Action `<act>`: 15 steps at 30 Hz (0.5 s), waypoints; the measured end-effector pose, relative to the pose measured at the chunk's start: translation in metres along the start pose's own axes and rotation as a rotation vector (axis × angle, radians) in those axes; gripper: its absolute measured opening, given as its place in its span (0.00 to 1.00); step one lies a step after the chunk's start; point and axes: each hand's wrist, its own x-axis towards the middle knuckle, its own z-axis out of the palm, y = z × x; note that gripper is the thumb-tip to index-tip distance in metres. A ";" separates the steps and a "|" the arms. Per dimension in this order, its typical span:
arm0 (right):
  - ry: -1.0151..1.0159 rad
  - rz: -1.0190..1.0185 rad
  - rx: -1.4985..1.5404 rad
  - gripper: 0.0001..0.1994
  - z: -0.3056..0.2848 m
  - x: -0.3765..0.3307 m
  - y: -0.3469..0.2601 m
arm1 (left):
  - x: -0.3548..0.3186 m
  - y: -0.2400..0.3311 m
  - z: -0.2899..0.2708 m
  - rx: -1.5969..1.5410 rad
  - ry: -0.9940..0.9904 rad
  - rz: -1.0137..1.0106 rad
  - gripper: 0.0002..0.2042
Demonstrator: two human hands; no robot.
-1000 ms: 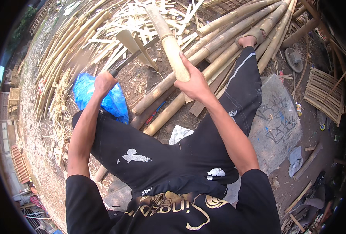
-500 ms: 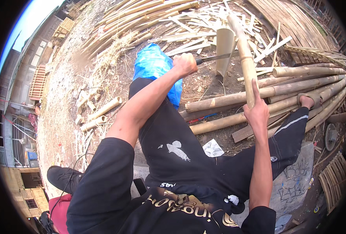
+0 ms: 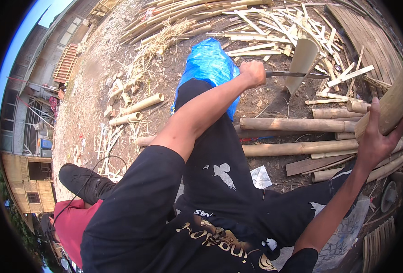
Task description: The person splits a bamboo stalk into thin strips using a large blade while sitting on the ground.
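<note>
A knife (image 3: 276, 73) is clamped in the left hand (image 3: 253, 73), a bamboo pole (image 3: 395, 98) in the right hand (image 3: 377, 142); the left knee (image 3: 193, 92) could be cut should the grip slip.

Gold lettering (image 3: 217, 239) runs upside down across the black shirt (image 3: 178, 248). Short white lettering (image 3: 203, 213) sits near the waist. Scrawls (image 3: 343, 230), too unclear to read, mark the grey slab (image 3: 324, 261).
</note>
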 end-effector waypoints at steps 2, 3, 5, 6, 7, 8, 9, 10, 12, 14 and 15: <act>-0.004 -0.016 -0.039 0.45 0.029 -0.025 0.040 | 0.006 0.015 -0.014 0.031 -0.116 0.028 0.12; -0.150 0.081 -0.151 0.47 0.039 -0.046 0.059 | 0.012 0.022 -0.020 0.053 -0.171 0.049 0.12; -0.649 0.343 -0.473 0.50 0.058 -0.094 0.089 | 0.017 0.019 -0.005 -0.002 -0.098 -0.013 0.12; -0.780 0.485 -0.447 0.49 0.064 -0.103 0.099 | 0.021 0.023 -0.001 0.017 -0.095 -0.004 0.12; -0.907 0.631 -0.420 0.49 0.067 -0.110 0.109 | 0.025 0.029 0.004 0.034 -0.094 0.012 0.12; -0.821 0.591 -0.186 0.48 0.067 -0.114 0.127 | 0.028 0.030 0.008 0.000 -0.081 -0.013 0.11; -0.727 0.543 0.044 0.48 0.062 -0.117 0.149 | 0.036 0.031 0.009 -0.014 -0.096 -0.019 0.11; -0.645 0.496 0.269 0.47 0.059 -0.119 0.163 | 0.038 0.029 0.013 -0.030 -0.124 -0.039 0.12; -0.566 0.330 0.216 0.44 0.050 -0.095 0.158 | 0.043 0.032 0.024 -0.077 -0.142 -0.050 0.12; -0.482 0.294 0.203 0.42 0.039 -0.047 0.124 | 0.039 0.020 0.035 -0.108 -0.125 -0.098 0.13; -0.409 0.249 0.174 0.40 0.038 -0.023 0.100 | 0.031 0.006 0.040 -0.098 -0.152 -0.114 0.13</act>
